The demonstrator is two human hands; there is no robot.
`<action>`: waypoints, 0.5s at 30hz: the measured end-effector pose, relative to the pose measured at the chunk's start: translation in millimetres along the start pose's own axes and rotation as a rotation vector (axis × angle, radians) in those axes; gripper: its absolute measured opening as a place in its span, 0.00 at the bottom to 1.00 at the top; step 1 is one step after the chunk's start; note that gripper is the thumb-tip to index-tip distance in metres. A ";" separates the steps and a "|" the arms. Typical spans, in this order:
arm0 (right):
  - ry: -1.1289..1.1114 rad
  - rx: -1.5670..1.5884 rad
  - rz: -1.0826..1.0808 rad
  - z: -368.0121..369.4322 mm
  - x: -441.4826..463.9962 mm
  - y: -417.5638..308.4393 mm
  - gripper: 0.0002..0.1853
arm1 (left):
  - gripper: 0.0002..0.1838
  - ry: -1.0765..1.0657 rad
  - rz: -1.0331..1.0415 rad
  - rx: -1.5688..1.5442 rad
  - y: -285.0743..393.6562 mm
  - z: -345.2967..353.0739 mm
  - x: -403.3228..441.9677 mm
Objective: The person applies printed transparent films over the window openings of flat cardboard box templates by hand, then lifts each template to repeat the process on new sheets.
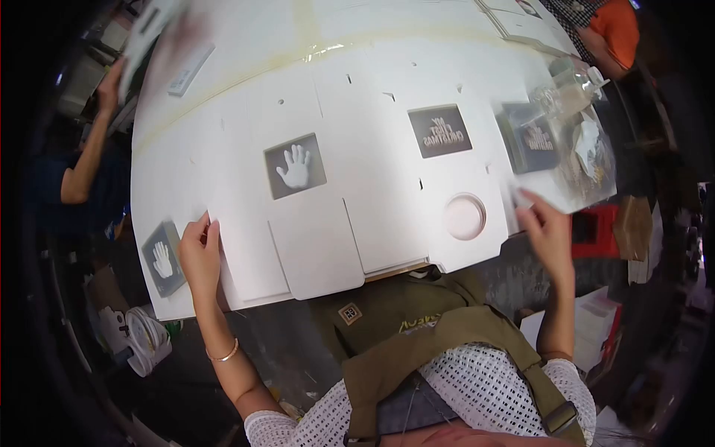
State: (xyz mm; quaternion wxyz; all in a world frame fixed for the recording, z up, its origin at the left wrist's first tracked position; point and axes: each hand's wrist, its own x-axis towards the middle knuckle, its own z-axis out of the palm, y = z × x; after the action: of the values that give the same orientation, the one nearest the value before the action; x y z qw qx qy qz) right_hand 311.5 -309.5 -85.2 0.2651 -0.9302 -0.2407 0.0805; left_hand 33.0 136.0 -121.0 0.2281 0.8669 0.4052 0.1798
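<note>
A flat white cardboard sheet (387, 186) lies in front of me, with slits, a round recess at lower right and two square windows. One window shows a white handprint (296, 167) on grey, the other a dark panel (439, 130) with mirrored lettering. At the sheet's left edge, my left hand (199, 242) has its fingers pinched together on the cardboard. My right hand (547, 223) is beside the right edge, thumb and index finger apart, fingertips slightly blurred; nothing shows between them.
A grey handprint box (164, 259) sits at the table's left edge. Right of the sheet are a dark lettered box (527, 138) and a clear plastic bag (588, 149). Another person's arm (89, 153) is at left; another person's sleeve (617, 33) shows at upper right.
</note>
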 end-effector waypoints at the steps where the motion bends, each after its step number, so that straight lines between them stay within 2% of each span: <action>1: 0.093 0.029 0.051 -9.3 13.5 3.1 0.15 | 0.13 0.011 -0.007 0.007 1.4 1.0 0.4; 2: 0.278 -0.065 -0.173 -14.1 34.4 28.0 0.14 | 0.12 0.012 0.038 0.038 3.1 0.5 0.1; 3: 0.291 0.037 0.042 -21.1 52.7 42.3 0.13 | 0.12 0.017 0.078 0.076 3.9 -1.7 -0.7; 5: 0.389 -0.157 -0.070 -31.1 91.3 79.5 0.15 | 0.13 -0.009 0.062 0.079 2.3 -3.1 -1.1; 6: 0.333 -0.010 -0.076 -30.7 113.0 116.5 0.17 | 0.13 -0.026 0.036 0.066 4.0 -6.5 -0.6; 10: 0.137 0.043 0.050 -33.7 154.6 120.5 0.14 | 0.16 0.044 -0.122 0.011 28.3 -19.9 -6.6; 12: 0.055 0.323 0.169 -35.9 162.7 126.8 0.10 | 0.16 0.058 -0.107 0.003 32.7 -25.2 -7.2; 15: 0.049 0.314 0.186 -39.5 166.7 138.3 0.09 | 0.16 0.038 -0.080 -0.012 46.1 -25.8 -6.9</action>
State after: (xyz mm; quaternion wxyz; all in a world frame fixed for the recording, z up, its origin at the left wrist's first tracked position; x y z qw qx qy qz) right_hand 523.7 -348.5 -129.1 0.4044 -0.8973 -0.1314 0.1186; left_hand 44.6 110.9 -75.5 0.2325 0.8450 0.4428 0.1894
